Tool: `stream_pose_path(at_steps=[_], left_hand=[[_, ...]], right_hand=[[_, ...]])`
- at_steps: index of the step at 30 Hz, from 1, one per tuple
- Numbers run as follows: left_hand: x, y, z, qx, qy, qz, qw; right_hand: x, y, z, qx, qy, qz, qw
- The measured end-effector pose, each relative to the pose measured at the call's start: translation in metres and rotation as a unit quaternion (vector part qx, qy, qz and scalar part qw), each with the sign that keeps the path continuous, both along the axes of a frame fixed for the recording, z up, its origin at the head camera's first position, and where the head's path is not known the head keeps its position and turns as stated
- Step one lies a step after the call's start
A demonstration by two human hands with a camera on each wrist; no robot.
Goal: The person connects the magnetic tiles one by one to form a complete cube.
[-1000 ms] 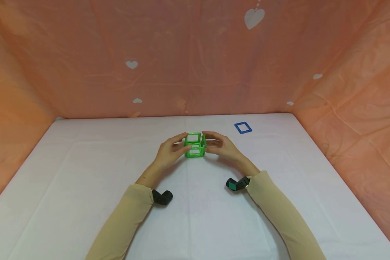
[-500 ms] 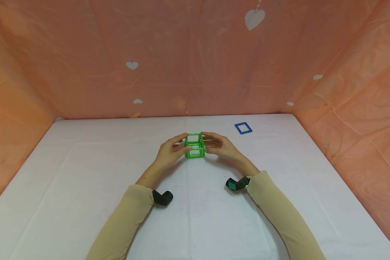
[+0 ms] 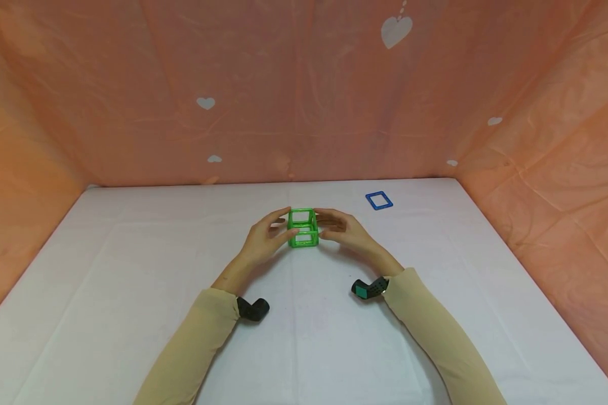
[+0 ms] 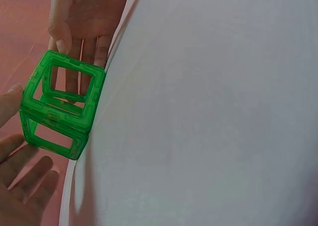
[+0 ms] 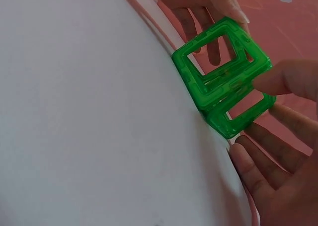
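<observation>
A small cube of green see-through magnetic tiles (image 3: 304, 244) stands on the white table between my hands; its top looks open. My left hand (image 3: 263, 237) holds its left side, thumb at the near edge and index finger at the far upper corner. On the opposite side my right hand (image 3: 350, 232) holds it likewise, thumb near and index finger far. The left wrist view shows the cube's hollow frames (image 4: 94, 99) close up, the other left fingers spread below. In the right wrist view, the right thumb (image 5: 285, 79) touches the cube's edge.
A blue square magnetic tile (image 3: 384, 207) lies flat on the white-covered table (image 3: 157, 253), farther back and to the right. Orange cloth with white hearts (image 3: 293, 112) hangs behind and along both sides. A black wrist device sits at each cuff.
The cube's right-hand tile leaned outward a second ago and now stands upright against the others. My right hand has moved slightly left with it; the left hand stays in place.
</observation>
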State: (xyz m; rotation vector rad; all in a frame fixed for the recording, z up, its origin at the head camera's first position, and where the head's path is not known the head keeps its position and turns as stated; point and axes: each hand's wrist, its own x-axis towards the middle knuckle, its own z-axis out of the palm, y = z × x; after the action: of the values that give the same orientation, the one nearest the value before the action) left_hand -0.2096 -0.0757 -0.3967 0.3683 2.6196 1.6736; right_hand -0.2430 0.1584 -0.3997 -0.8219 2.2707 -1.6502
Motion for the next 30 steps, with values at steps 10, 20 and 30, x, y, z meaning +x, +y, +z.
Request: stream_pose_path(at_steps=[10, 20, 30], left_hand=[[-0.002, -0.003, -0.001, -0.023, -0.005, -0.001, 0.9997], [-0.004, -0.006, 0.000, -0.009, -0.014, -0.003, 0.9998], [-0.003, -0.008, -0.002, -0.012, -0.004, -0.015, 0.9998]], right_hand=[[-0.004, 0.006, -0.002, 0.034, 0.013, -0.037, 0.999], [-0.011, 0.019, 0.003, 0.030, -0.001, -0.135, 0.990], [-0.021, 0.040, 0.001, 0.011, 0.012, -0.242, 0.970]])
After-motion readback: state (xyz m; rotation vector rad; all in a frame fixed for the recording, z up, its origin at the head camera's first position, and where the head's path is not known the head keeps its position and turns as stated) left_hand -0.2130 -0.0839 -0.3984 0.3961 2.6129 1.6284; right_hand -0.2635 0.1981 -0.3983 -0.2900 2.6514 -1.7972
